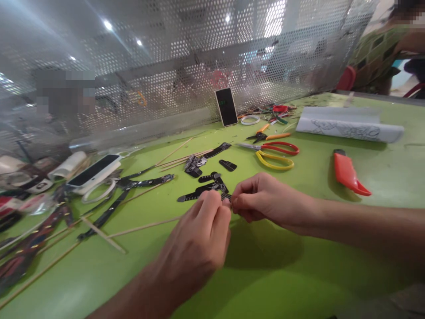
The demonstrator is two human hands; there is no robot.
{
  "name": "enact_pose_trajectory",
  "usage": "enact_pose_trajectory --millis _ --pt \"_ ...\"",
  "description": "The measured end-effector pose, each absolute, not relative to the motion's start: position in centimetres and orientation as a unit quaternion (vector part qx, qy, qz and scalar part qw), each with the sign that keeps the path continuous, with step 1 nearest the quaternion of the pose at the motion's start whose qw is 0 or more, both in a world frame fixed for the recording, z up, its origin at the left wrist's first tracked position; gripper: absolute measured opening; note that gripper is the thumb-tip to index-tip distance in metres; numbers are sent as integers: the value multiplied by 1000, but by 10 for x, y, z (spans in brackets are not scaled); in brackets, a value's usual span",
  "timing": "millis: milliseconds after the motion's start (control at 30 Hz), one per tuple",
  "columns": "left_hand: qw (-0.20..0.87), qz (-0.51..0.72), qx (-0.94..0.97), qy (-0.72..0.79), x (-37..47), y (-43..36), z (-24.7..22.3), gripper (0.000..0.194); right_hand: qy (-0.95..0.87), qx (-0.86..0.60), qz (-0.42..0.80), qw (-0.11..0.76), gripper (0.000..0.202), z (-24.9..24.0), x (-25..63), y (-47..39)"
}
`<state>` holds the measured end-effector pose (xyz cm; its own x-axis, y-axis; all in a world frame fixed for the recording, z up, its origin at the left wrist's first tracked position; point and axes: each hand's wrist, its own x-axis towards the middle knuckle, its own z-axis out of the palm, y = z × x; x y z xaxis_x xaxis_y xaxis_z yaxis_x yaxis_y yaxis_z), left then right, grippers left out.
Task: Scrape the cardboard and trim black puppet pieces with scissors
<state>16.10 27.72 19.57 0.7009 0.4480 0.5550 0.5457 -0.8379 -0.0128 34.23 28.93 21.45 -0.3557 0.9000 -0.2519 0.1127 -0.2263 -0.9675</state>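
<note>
My left hand (204, 230) is closed in a pinch, its fingertips meeting those of my right hand (259, 199) over the green table (265, 283). The right fingers are pinched together too. What they hold is small and mostly hidden; a dark striped bit (226, 196) shows right at the fingertips, and I cannot tell if it is held or lies behind. Just beyond lie black cut-out figure pieces (215, 181) with silver-white markings, a separate small black piece (227, 165) and a longer black strip (219, 149). Thin wooden sticks (144, 227) lie left of my hands.
Scissors (277, 155) with red and yellow handles, orange-handled pliers (265, 135), a red cutter (350, 173) and rolled paper (352, 126) lie right. A phone-like device (227, 107) leans against the perforated metal screen (159, 88). Another device (94, 173) and jointed dark figures (124, 188) lie left. A person sits back right.
</note>
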Motion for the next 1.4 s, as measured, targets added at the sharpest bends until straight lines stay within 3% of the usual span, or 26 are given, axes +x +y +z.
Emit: enact_pose_trajectory --millis 167,467,667,933,1400 --pt "14 -286 -920 -266 156 277 199 26 -542 -473 622 308 13 213 343 290" --pt "-23 -287 -917 -275 152 277 200 13 -481 -467 683 289 16 210 346 295" --pt "-84 -190 -920 -333 154 281 207 17 -537 -471 646 271 12 212 347 295" --pt "40 -204 -946 -247 147 294 200 19 -559 -496 603 279 11 212 345 290" --pt "-106 -244 -921 -285 147 289 205 19 -723 -408 461 314 13 224 353 290"
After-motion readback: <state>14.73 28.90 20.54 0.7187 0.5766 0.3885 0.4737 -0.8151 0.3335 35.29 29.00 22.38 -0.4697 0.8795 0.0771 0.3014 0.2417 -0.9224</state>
